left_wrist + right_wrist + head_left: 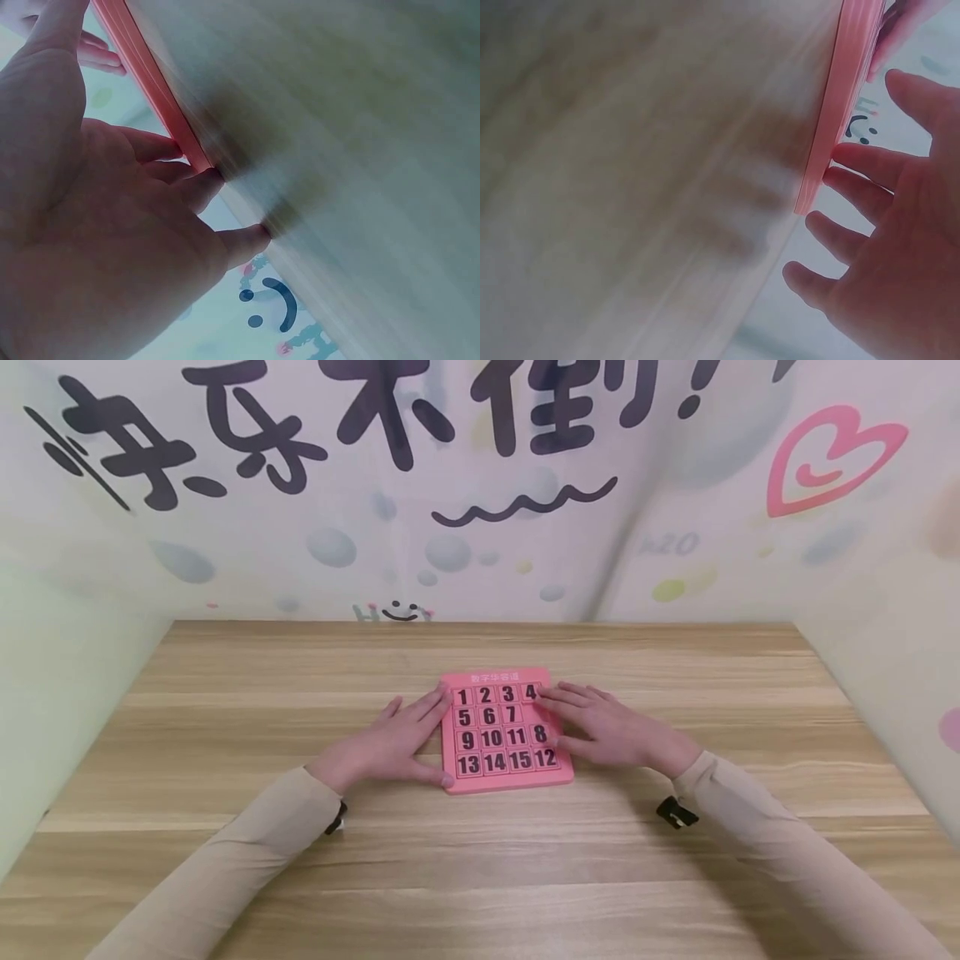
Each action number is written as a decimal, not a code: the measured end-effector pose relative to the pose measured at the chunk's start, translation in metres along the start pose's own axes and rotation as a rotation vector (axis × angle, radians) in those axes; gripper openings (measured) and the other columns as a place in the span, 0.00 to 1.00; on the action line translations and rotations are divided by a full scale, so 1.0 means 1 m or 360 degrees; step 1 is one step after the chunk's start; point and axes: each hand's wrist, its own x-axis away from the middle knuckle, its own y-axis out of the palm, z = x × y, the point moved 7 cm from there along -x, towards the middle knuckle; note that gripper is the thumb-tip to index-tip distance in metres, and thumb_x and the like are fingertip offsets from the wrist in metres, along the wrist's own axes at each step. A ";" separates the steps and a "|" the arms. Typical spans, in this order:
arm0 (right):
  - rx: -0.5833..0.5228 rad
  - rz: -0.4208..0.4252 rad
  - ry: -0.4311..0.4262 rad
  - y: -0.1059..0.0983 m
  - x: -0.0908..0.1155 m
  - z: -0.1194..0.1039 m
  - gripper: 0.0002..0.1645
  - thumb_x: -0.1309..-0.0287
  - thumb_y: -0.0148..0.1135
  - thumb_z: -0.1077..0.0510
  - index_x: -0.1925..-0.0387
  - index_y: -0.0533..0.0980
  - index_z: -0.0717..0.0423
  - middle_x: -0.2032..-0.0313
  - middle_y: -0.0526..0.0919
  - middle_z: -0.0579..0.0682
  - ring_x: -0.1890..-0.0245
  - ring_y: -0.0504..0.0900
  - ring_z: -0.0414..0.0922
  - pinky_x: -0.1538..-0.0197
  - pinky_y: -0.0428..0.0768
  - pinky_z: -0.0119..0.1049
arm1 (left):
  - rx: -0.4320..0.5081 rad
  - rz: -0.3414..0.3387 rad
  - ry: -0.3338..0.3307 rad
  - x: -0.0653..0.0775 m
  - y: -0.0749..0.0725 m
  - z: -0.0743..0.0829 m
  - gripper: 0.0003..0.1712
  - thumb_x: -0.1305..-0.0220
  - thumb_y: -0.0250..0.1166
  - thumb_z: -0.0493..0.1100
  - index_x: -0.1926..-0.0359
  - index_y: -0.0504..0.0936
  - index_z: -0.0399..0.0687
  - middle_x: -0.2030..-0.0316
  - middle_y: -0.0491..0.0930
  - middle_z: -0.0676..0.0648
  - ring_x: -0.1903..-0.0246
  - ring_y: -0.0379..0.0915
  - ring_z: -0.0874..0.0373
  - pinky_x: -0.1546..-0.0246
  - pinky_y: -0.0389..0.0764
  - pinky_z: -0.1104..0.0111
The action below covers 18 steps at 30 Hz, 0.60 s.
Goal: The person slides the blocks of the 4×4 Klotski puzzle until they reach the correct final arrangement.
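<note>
A pink number sliding puzzle [480, 787] lies flat on the table. Its rows read 1 2 3 4, then 5 6 7 with a gap at the right end, then 9 10 11 8, then 13 14 15 12. My left hand [390, 746] rests along the puzzle's left side, fingertips at the upper left edge and thumb at the lower left corner. Over the right edge reaches my right hand [618, 731], fingers extended by the 4 tile and thumb beside the 8 tile. In the right wrist view, the right hand's fingers [870, 166] spread past the puzzle's pink side [831, 127].
The wood-grain table [480, 877] ends at a printed back wall [480, 568] with large dark lettering. Side walls rise at left and right. Both forearms wear beige sleeves [247, 852], with black straps near the wrists.
</note>
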 end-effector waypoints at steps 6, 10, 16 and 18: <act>-0.0014 0.0016 -0.0013 0.000 -0.001 0.002 0.36 0.31 0.53 0.46 0.29 0.61 0.58 0.29 0.59 0.56 0.29 0.51 0.60 0.30 0.48 0.59 | 0.0018 -0.0003 0.0000 0.000 0.001 -0.001 0.66 0.47 0.66 0.69 0.25 0.39 0.38 0.25 0.32 0.41 0.27 0.31 0.47 0.31 0.32 0.46; -0.0020 0.0028 -0.0048 -0.001 0.001 0.000 0.35 0.31 0.53 0.46 0.29 0.61 0.58 0.29 0.60 0.55 0.29 0.51 0.61 0.31 0.49 0.60 | 0.0019 0.0003 0.0003 0.001 0.001 0.000 0.66 0.47 0.65 0.69 0.25 0.40 0.37 0.25 0.32 0.40 0.27 0.31 0.46 0.31 0.33 0.45; 0.0009 0.0009 -0.0099 -0.001 0.008 -0.004 0.34 0.31 0.52 0.45 0.29 0.62 0.55 0.29 0.60 0.53 0.29 0.52 0.60 0.31 0.49 0.61 | 0.0019 0.0001 0.0000 0.001 0.000 0.000 0.66 0.47 0.65 0.70 0.25 0.40 0.37 0.25 0.31 0.40 0.27 0.31 0.46 0.31 0.32 0.45; 0.0020 0.0005 -0.0107 0.000 0.011 -0.005 0.34 0.31 0.51 0.45 0.29 0.62 0.54 0.29 0.61 0.52 0.29 0.52 0.59 0.31 0.50 0.62 | 0.0016 -0.0001 -0.0001 0.001 0.000 -0.001 0.66 0.47 0.65 0.69 0.25 0.39 0.37 0.25 0.31 0.41 0.27 0.30 0.47 0.31 0.32 0.46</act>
